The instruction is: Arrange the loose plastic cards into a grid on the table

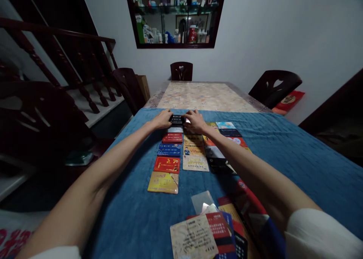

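Note:
My left hand (pixel 162 120) and my right hand (pixel 195 121) are stretched far out over a blue cloth (pixel 283 157). Both pinch the ends of a dark card (pixel 177 119) held flat at the top of the left column of cards. That column (pixel 169 153) holds red, blue and yellow cards laid edge to edge. A second column with a yellow card (pixel 194 153) lies beside it, and more cards (pixel 227 132) run under my right forearm. A loose pile of cards (pixel 211 232) lies at the near edge.
The table's far half shows a marble-patterned top (pixel 204 96). Dark wooden chairs stand at the far end (pixel 181 70), at the right (pixel 273 86) and at the left (pixel 129 86). A stair railing (pixel 56 62) runs along the left. A wall niche holds bottles (pixel 174 15).

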Demonstrator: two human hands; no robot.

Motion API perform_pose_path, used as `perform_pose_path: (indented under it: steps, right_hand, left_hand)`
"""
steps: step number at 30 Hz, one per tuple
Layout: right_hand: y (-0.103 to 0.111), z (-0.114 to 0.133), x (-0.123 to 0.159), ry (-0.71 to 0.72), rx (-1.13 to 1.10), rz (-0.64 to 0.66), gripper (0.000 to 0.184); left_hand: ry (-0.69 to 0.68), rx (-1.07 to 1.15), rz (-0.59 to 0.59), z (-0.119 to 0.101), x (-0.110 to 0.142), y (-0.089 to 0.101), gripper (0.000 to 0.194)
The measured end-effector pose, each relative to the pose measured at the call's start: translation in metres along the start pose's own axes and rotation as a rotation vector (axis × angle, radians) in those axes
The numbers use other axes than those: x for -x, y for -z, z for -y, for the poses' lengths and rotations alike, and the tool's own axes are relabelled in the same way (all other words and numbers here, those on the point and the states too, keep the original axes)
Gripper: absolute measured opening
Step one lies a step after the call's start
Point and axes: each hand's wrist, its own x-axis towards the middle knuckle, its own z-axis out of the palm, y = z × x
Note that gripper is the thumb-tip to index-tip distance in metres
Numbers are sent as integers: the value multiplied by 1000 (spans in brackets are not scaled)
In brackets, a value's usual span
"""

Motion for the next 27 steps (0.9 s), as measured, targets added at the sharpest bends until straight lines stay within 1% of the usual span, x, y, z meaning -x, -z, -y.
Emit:
perform_pose_path:
  steps: [4,8,11,15,24,27]
  right_hand:
    - [-4,3,-11,-30,-4,21,45]
    - [-8,3,-17,-43,-7,44,45]
    - [-10,2,-21,-46,-5,68,46]
    - [-13,1,-24,-52,1,98,45]
    - [-17,0,-27,-41,8,128,49]
    - [-18,0,-28,-37,15,128,48]
  left_hand:
    - [16,-12,43,9,-11,-2,38]
    - [28,-23,79,15,-18,-5,35]
    - [32,-21,97,17,-22,-7,37]
    - [33,-5,120,19,-24,-10,40]
    - [28,13,182,21,-25,-10,37]
    - [38,8,193,20,-25,-10,39]
